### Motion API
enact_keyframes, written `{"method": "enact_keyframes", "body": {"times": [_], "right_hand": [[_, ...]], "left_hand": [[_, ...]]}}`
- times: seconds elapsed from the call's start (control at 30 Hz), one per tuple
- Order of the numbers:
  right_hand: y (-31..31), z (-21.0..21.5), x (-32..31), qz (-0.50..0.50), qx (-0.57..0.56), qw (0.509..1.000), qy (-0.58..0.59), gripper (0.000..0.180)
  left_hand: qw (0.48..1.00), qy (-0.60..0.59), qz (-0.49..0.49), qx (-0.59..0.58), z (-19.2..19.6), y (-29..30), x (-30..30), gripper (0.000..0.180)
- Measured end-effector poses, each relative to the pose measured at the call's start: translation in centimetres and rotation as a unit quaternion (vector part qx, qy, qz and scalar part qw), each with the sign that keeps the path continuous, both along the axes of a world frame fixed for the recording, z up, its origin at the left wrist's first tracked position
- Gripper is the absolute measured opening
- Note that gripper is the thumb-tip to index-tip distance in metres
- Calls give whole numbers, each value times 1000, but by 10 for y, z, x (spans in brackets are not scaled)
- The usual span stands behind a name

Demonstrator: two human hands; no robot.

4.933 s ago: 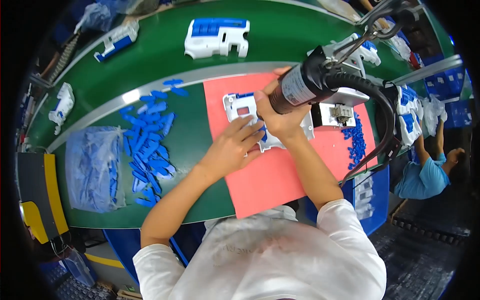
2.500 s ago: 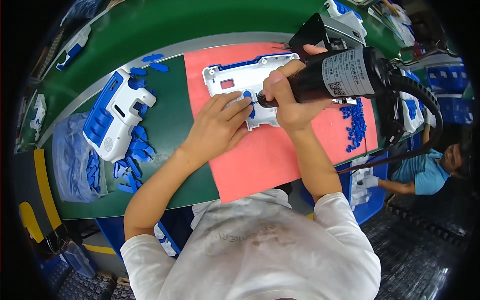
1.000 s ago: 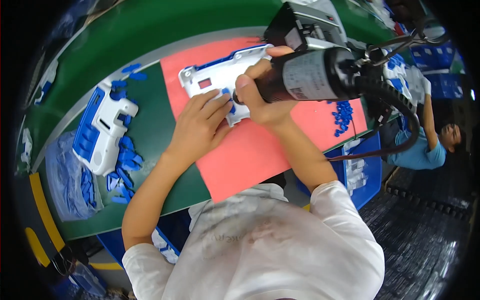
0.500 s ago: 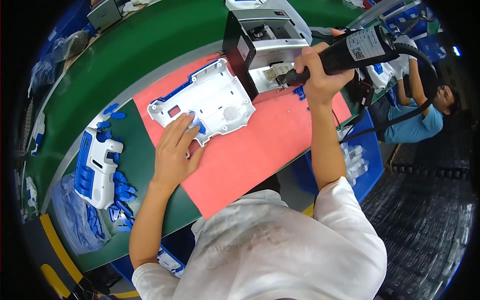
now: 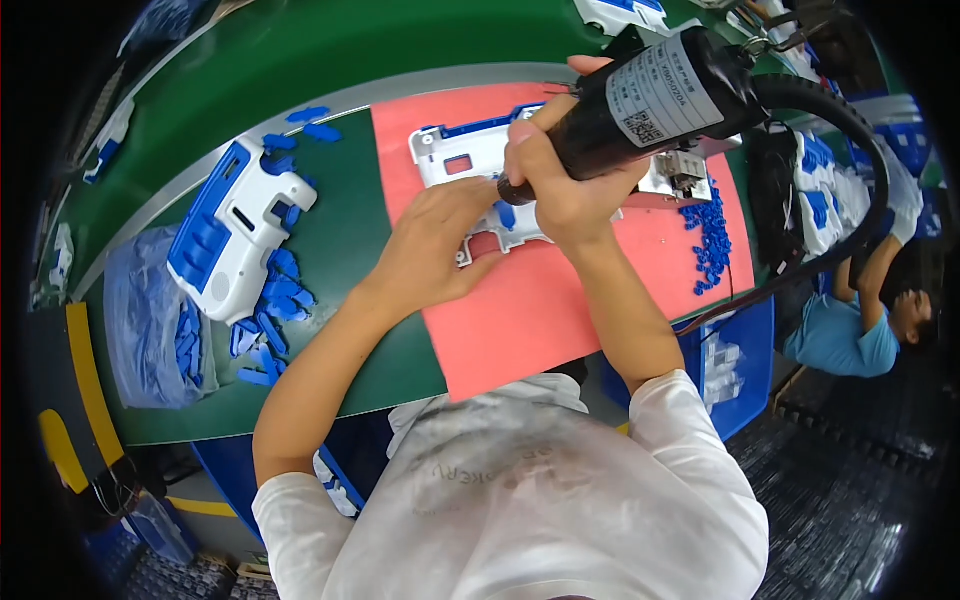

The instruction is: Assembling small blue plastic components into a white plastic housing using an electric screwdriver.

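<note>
My right hand (image 5: 578,195) is wrapped round a black electric screwdriver (image 5: 590,125) with a thick cable. The tool is tilted, its nose over the white plastic housing (image 5: 440,146), beside my left fingertips. My left hand (image 5: 440,240) lies over the housing's near left part with fingers stretched out and thumb apart. Next to those fingers sits a small blue plastic piece (image 5: 506,216) on the housing. The bit's tip and my left fingertips are partly hidden, so I cannot tell whether the bit touches anything.
The housing lies on a pink mat (image 5: 490,335). Small blue parts (image 5: 712,245) are heaped at its right, beside a mostly hidden machine (image 5: 682,172). A white-and-blue shell (image 5: 225,230), loose blue pieces (image 5: 285,290) and a plastic bag (image 5: 150,320) lie left. A co-worker (image 5: 850,335) is at right.
The screwdriver in my right hand has moved left from the machine to over the housing, near my left fingers. My left hand stays on the housing. The whole view has shifted.
</note>
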State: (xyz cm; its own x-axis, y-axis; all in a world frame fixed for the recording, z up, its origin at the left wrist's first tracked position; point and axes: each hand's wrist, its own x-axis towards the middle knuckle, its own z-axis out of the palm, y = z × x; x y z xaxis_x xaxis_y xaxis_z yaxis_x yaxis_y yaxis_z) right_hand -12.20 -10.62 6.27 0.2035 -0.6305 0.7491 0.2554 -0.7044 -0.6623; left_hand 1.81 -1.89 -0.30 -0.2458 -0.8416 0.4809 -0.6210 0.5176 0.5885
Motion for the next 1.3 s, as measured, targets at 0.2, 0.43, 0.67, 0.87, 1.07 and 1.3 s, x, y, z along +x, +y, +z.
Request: {"method": "enact_keyframes", "body": {"times": [0.2, 0.43, 0.67, 0.87, 1.07, 1.3], "right_hand": [[0, -6, 5, 0, 31, 1000, -1, 53], [-1, -9, 6, 1, 33, 999, 14, 53], [3, -8, 4, 24, 59, 998, -7, 54], [6, 20, -19, 8, 76, 995, -64, 61], [-62, 88, -122, -198, -95, 924, -314, 17], [-90, 75, -175, -301, -131, 921, -211, 62]], "left_hand": [[1000, 19, 10, -6, -7, 1, 1, 58], [1000, 17, 10, -7, -9, 1, 1, 58], [1000, 18, 13, -3, -9, 0, 2, 58], [999, 41, -7, -2, -2, -3, -1, 62], [999, 20, 16, 41, 4, 2, -3, 69], [999, 12, 15, 33, 3, 0, -4, 69]]}}
